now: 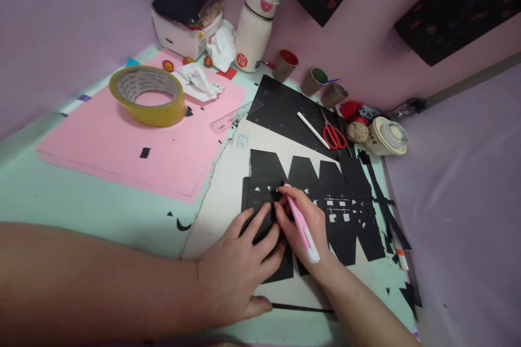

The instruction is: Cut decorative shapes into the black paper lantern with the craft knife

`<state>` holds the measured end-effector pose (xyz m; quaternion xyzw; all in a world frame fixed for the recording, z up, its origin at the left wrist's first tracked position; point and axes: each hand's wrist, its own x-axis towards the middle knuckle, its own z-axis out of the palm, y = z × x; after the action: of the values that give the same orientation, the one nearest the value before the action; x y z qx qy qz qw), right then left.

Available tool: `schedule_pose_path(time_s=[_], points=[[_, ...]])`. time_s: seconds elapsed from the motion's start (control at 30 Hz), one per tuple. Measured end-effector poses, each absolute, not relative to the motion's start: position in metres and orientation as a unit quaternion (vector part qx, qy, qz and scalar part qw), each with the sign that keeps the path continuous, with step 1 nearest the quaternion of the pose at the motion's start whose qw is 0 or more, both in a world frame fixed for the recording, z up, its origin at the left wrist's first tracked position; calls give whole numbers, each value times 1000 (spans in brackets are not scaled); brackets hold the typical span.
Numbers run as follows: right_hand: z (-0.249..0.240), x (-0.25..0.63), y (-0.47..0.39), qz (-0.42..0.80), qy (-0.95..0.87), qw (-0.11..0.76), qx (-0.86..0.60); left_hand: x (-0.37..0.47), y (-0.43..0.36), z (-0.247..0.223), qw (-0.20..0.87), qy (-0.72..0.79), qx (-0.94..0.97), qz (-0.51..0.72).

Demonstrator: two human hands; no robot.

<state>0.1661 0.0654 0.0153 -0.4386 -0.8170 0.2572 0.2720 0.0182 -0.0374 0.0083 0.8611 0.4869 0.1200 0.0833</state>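
Observation:
A pink craft knife (300, 220) with a white end is gripped in my right hand (311, 222), its tip down on a sheet of black card (345, 238). The card has tabs along both long edges and cut-out triangles, stars and small rectangles. My left hand (248, 260) lies on the card's left part with fingers spread, pressing it flat and holding nothing. The card rests on a white board (215, 217). My fingers hide the blade and the spot beneath it.
Pink sheets (101, 146) bearing a roll of yellow tape (163, 111) lie left. Behind are a clear ruler (232, 116), black sheet (280, 108), red-handled scissors (334, 135), white bottle (254, 27) and paint cups (314, 81). Black strips (388, 211) and a lidded cup (385, 138) stand right.

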Motion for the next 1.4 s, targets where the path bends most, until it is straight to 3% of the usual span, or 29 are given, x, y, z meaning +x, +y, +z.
schedule_pose_path(time_s=[0.43,0.6,0.77,0.97,1.2,1.4], points=[[18,183,90,166,-718,487,-470,13,-36,12,90,473,868,120],[21,190,104,118,-691,527,-482,6,-33,13,82,436,888,120],[22,188,110,186,-688,551,-435,7,-35,11,77,439,890,97],[20,191,107,307,-671,524,-425,8,-35,13,76,439,891,83],[23,195,88,448,-704,371,-407,8,-35,13,77,443,890,79],[18,192,87,455,-726,322,-403,5,-33,15,74,431,896,73]])
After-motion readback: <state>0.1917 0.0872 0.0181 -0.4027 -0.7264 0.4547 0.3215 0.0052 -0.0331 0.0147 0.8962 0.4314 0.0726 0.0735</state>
